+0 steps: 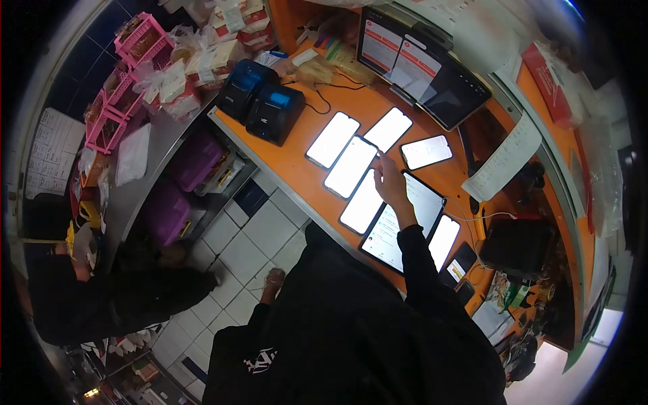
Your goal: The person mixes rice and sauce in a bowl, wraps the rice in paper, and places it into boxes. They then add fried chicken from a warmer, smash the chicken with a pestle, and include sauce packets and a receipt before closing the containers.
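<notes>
My right hand (390, 183) reaches over the orange counter (283, 172) with its index finger stretched out. The fingertip is at the upper right corner of a lit phone (351, 167), and the hand holds nothing. Around it lie more glowing phones: one phone (333, 140) to the left, one phone (389, 129) above, one phone (426, 152) to the right and another phone (362, 206) below. A tablet (386, 233) showing a list lies under my right wrist. Low at my side, over the tiled floor, hangs my left hand (273, 278), small and blurred with its fingers indistinct.
Two dark receipt printers (260, 101) stand at the counter's far left. A monitor (422, 64) rises at the back, near a hanging paper slip (503, 162). Pink baskets (138, 40) and bagged boxes fill the left side. Another person (115, 304) in dark clothes is at lower left.
</notes>
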The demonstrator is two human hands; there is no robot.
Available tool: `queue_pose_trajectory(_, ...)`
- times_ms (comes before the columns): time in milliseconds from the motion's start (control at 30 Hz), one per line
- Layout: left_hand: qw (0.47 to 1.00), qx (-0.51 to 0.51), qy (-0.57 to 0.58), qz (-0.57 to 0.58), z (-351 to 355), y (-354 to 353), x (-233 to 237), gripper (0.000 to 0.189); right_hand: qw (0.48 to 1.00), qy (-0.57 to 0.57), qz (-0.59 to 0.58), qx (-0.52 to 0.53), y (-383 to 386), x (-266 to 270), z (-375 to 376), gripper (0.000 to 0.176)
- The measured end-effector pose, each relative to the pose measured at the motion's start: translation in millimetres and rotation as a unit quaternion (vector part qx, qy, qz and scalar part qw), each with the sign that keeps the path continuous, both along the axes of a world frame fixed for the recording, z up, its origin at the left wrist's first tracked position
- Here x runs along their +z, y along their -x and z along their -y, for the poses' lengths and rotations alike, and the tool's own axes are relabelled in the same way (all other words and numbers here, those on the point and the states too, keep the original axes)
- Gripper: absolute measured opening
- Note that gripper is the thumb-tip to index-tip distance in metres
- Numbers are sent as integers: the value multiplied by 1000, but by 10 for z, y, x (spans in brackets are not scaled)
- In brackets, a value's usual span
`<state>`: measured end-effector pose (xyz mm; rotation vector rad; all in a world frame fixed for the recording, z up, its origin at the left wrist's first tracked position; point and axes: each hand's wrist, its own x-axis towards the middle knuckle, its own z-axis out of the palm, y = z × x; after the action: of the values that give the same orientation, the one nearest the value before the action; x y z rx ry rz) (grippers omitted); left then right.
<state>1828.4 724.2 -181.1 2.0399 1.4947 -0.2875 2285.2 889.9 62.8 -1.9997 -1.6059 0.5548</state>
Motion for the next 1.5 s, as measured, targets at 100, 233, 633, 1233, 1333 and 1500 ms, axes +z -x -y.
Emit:
queue_pose_trajectory(100, 982, -24, -126, 140, 152, 163, -477, 21, 996, -57, 47, 50, -60, -235, 34, 49)
queue_pose_trajectory(233, 991, -71, -86, 79, -96, 109, -357, 19, 994, -61, 55, 76, -90, -354, 56, 38)
queue_pose_trajectory(633, 933, -249, -246, 80, -1585, 88, 791, 17, 988, -116, 7, 103, -112, -114, 103, 60)
queue_pose_trajectory(1233, 960, -114, -254, -28, -1292, 264, 412, 15, 997, 37, -73, -10, -139, -2, -111, 53)
queue_pose_trajectory(1333, 958, -162, -237, 22, -1275, 267, 376, 11, 997, 54, -33, -37, -71, 59, -129, 56)
queue_pose_trajectory(1500, 966, -165, -177, 88, -1337, 223, 292, 13, 997, 56, -38, -48, -20, 43, -175, 56)
